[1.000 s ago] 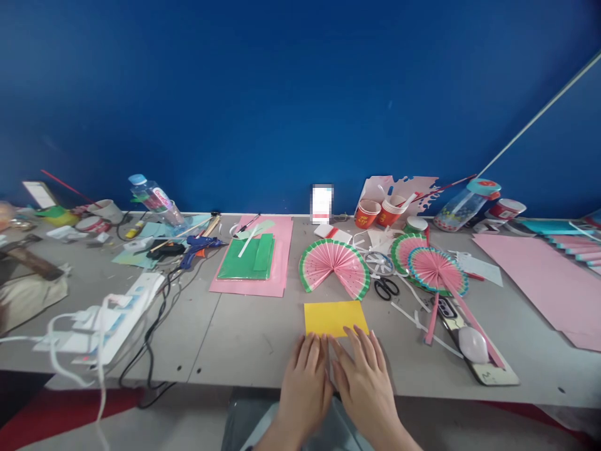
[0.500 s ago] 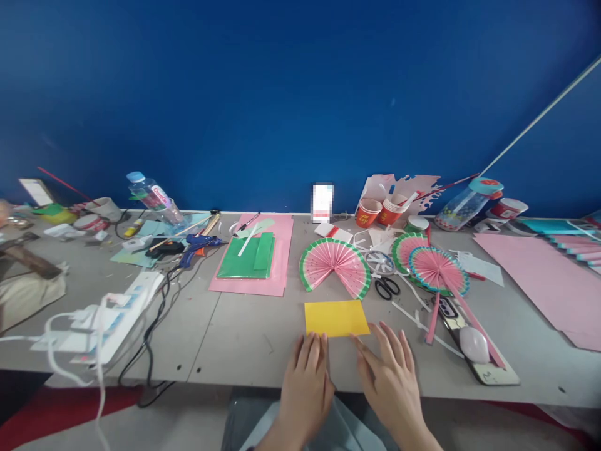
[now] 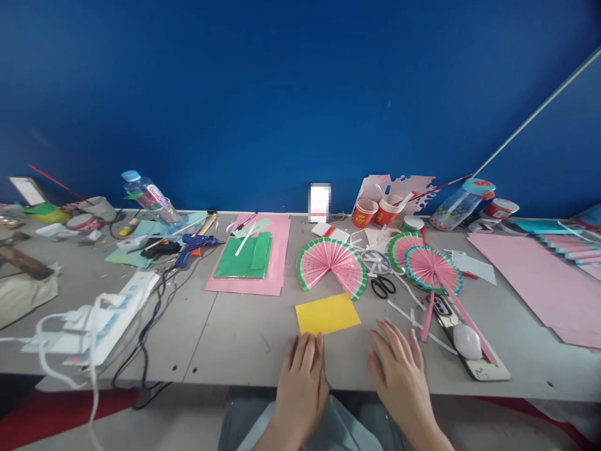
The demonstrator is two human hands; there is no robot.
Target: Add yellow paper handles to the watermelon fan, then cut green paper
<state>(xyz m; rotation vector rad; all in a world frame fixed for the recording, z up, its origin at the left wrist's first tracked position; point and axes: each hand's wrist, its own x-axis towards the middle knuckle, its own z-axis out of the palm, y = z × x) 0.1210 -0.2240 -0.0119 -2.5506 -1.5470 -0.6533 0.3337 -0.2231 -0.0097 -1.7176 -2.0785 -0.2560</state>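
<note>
A sheet of yellow paper (image 3: 327, 314) lies slightly turned on the grey table in front of me. The fingertips of my left hand (image 3: 302, 382) rest at its lower left edge, fingers stretched out and close together. My right hand (image 3: 398, 366) lies on the table to the right of the sheet, apart from it, with fingers spread and nothing held. Just beyond the yellow paper sits a pleated paper fan (image 3: 331, 263), pink with a green edge like a watermelon slice. Black-handled scissors (image 3: 383, 286) lie to the right of that fan.
A round pink fan (image 3: 434, 270) and a phone (image 3: 483, 366) with a white mouse-shaped object lie to the right. Green paper (image 3: 239, 260) is stacked at left, near a blue glue gun (image 3: 195, 247) and a power strip (image 3: 124, 319). Red paper cups (image 3: 365, 213) stand by the wall.
My right hand has come off the yellow paper and shifted right. The sheet has turned, its right side swinging away from me. My left hand stays at its near edge.
</note>
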